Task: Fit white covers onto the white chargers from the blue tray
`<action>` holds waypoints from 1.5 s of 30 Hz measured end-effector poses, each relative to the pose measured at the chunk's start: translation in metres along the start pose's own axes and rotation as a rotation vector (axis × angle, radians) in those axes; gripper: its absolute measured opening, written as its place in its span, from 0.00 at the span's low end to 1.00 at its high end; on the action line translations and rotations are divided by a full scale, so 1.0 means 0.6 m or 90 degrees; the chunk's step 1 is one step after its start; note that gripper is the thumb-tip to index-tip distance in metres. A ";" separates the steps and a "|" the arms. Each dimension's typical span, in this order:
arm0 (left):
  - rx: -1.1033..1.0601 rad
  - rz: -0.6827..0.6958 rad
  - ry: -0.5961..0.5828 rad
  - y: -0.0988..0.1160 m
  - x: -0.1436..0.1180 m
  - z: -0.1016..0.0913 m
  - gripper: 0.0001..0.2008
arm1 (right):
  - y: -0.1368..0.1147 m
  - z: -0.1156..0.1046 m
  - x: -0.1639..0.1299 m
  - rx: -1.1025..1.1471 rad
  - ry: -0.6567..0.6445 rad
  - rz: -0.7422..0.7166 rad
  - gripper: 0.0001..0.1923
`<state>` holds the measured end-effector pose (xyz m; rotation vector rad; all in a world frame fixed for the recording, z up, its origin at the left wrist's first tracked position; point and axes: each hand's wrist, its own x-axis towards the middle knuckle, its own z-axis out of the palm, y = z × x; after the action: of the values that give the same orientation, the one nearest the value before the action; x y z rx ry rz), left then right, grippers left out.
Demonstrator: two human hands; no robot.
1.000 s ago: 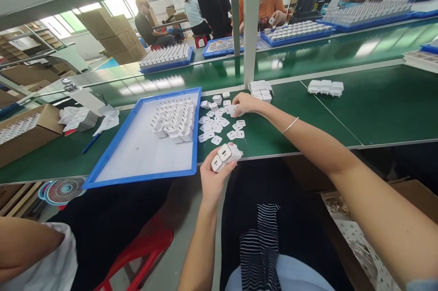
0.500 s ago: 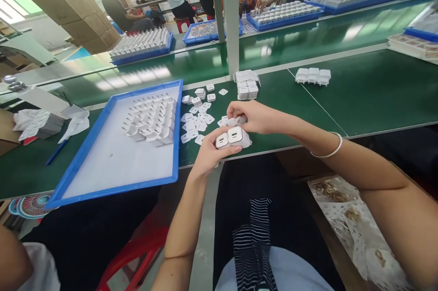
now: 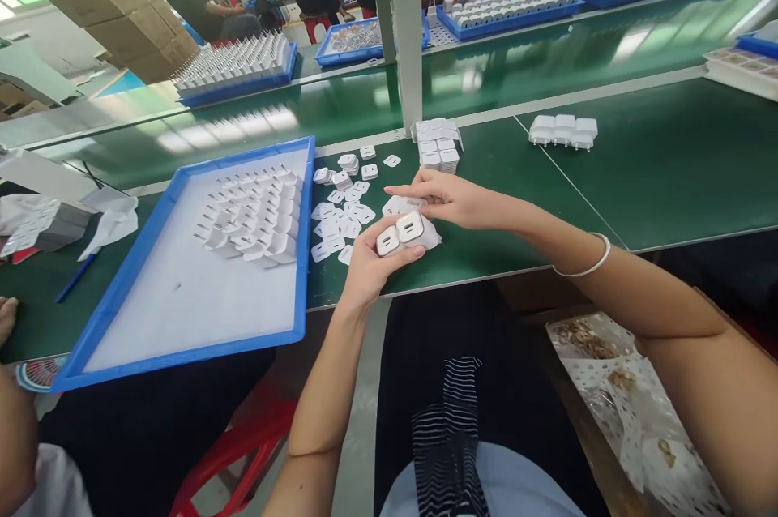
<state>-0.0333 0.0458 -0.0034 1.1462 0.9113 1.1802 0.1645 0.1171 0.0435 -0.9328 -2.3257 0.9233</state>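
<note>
Two white blocks [image 3: 409,228], smooth plastic with rounded corners and a dark slot in each end face, sit in the left hand [image 3: 366,264], thumb below and fingers wrapped behind. Close above them, the right hand [image 3: 459,199] spreads its fingers over thin white pieces [image 3: 401,205]; whether it grips them I cannot tell. A smooth white bangle [image 3: 587,260] rings that forearm.

On the glossy green bench [image 3: 644,168], just left of the hands, flat slotted plates [image 3: 340,221] lie in a loose scatter. Beside them is a tray [image 3: 200,314] with a blue rim and a pale, matte base; it bears a packed cluster of white shells [image 3: 261,213] with thin upright pins. Behind the right hand, more rounded plates form a neat stack [image 3: 438,152], and well to its right stand three joined shells [image 3: 564,130].

Beyond a painted post [image 3: 405,39], blue trays hold rows of bristling pins [image 3: 237,67] and squat white cubes [image 3: 516,5]. Brown cartons [image 3: 127,23] lean farther back.
</note>
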 end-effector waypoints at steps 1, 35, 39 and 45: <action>0.007 0.006 0.000 -0.001 0.001 0.000 0.21 | 0.002 -0.001 0.001 0.030 -0.008 0.004 0.28; 0.538 0.354 0.211 -0.015 -0.005 0.015 0.19 | -0.020 0.025 -0.050 0.340 0.120 0.093 0.07; 0.541 0.363 0.205 -0.015 -0.003 0.016 0.20 | -0.021 0.029 -0.051 0.312 0.134 0.096 0.06; 0.537 0.362 0.197 -0.017 -0.004 0.016 0.19 | -0.023 0.030 -0.052 0.305 0.145 0.129 0.04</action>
<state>-0.0224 0.0418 -0.0116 2.0306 1.4497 1.5007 0.1683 0.0792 0.0362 -1.0109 -1.7315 1.3057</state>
